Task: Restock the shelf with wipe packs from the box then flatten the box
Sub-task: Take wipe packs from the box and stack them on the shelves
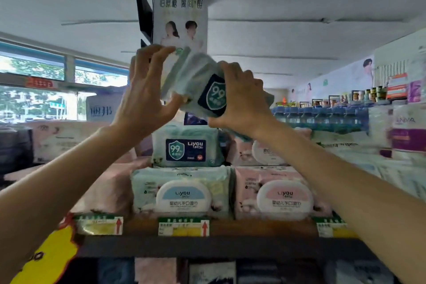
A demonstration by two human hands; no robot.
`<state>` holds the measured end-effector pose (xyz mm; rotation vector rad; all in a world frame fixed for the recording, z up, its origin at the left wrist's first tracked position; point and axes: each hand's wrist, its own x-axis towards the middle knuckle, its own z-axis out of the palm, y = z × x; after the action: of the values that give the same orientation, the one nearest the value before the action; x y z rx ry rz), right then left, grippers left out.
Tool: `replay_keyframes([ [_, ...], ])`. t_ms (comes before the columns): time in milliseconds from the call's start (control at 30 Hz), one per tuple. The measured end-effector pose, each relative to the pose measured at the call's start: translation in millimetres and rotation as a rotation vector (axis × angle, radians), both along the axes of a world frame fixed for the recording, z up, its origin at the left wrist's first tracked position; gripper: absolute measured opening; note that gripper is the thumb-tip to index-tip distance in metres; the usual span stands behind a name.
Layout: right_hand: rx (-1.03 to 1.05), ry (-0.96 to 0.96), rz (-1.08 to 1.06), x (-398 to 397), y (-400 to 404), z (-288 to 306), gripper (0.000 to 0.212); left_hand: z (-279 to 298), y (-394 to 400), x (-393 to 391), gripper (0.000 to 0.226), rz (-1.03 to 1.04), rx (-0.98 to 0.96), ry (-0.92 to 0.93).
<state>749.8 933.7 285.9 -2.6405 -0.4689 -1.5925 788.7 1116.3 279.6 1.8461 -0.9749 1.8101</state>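
Head view: both hands raised above the shelf [221, 245], holding one wipe pack.
Held wipe pack [198, 80]: pale green, tilted, dark "99" shield label facing the camera; in the air above the shelf's stacked packs.
Left hand [144, 94]: fingers and thumb curled round the pack's left end.
Right hand [242, 101]: grips the pack's right end, fingers over the label.
Stacked green pack [186, 147]: directly below the held pack, lying on a blue-lidded pack [182, 191].
Pink-lidded pack [281, 193]: on the shelf, just right of the blue-lidded pack.
Price tags [183, 227]: along the shelf's front edge.
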Motion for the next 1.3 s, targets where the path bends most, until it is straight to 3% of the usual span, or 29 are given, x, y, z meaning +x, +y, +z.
replay_keyframes([
  [100, -0.36, 0.077, -0.186, 10.4, 30.5, -18.2, 0.108, -10.7, 16.5, 6.7, 0.048, 0.107, 0.147, 0.083],
  [200, -0.515, 0.205, -0.262, 29.0, 56.6, -45.3, 0.11, -30.1, 25.2, 15.5, 0.048, 0.173, 0.339, 0.354],
  [300, -0.486, 0.349, -0.22, 41.5, 61.6, -55.2, 0.105, -50.4, 38.3, 27.8, 0.066, 0.277, 0.514, 0.609],
  [433, -0.324, 0.592, -0.108, 39.0, 52.7, -25.4, 0.099, -45.2, 43.8, 29.2, 0.082, 0.332, 0.593, 0.673],
  [567, -0.189, 0.624, -0.157, 23.0, 28.4, -20.7, 0.081, -45.3, 35.2, 25.5, 0.077, 0.373, 0.609, 0.602],
  [767, -0.046, 0.507, -0.288, -25.1, -8.4, -33.8, 0.066, -64.3, -25.3, -1.0, 0.055, 0.088, 0.556, 0.302],
  [867, -0.01, 0.468, -0.39, -66.5, -34.0, -39.7, 0.038, -72.3, -71.0, -21.7, 0.049, -0.06, 0.603, 0.338],
  [1000, 0.066, 0.55, -0.555, -156.6, -81.2, -73.1, 0.022, -110.3, -143.0, -65.1, 0.051, -0.33, 0.781, 0.436],
  [1100, 0.21, 0.75, -0.788, -248.1, -120.4, -119.4, 0.023, -168.0, -206.1, -122.6, 0.055, -0.445, 1.036, 0.465],
  [1300, 0.64, 1.181, -1.232, -475.8, -164.6, -229.4, 0.029, -265.3, -305.8, -290.6, 0.053, -0.588, 1.63, 0.22],
])
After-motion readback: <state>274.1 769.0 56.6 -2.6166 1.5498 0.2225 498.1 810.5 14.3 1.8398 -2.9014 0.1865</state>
